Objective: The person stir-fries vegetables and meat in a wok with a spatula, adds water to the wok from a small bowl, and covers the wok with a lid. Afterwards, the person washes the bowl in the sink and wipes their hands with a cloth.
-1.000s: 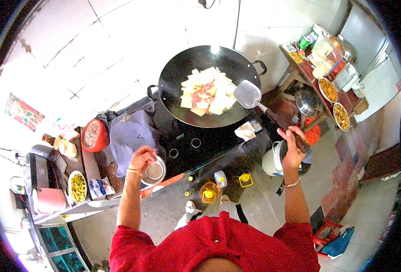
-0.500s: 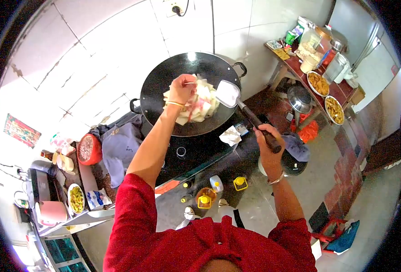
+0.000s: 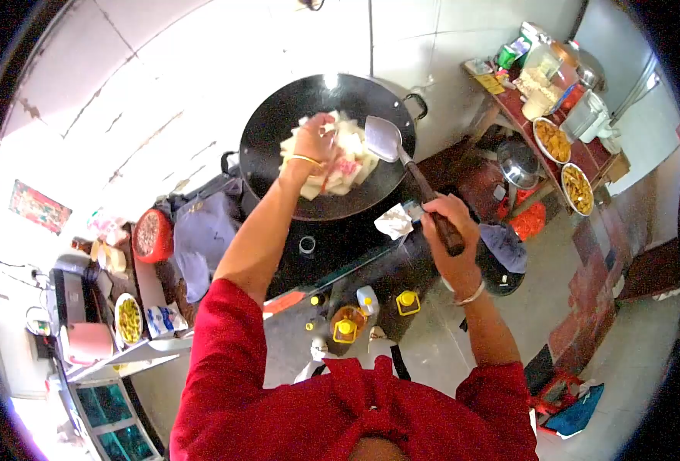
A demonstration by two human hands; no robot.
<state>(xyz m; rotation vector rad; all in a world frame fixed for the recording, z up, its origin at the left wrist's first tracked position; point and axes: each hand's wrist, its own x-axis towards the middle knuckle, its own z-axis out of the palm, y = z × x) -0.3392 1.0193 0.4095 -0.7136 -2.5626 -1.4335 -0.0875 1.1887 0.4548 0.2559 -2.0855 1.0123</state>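
Note:
A large black wok (image 3: 271, 123) holds a heap of pale cut pieces (image 3: 348, 169) with some pink bits among them. Over the heap's left part is my left hand (image 3: 315, 142), its fingers bent down at the pieces; blur hides what they hold, if anything. My right hand (image 3: 451, 234) is wrapped round the dark handle of a spatula (image 3: 384, 138), whose metal blade is at the right side of the wok, beside the pieces. A crumpled white tissue (image 3: 394, 222) lies on the counter between the wok and my right hand.
A red side table (image 3: 513, 107) at the right bears dishes of food and containers. A red bowl (image 3: 152, 236), a grey cloth (image 3: 208, 234) and a dish of green food (image 3: 129, 320) are at the left. Bottles with yellow caps (image 3: 345, 329) stand on the floor below.
The view has shifted slightly. My left hand's fingers have come down closer to the pieces. The spatula's blade has turned and moved up a little, still in my right hand.

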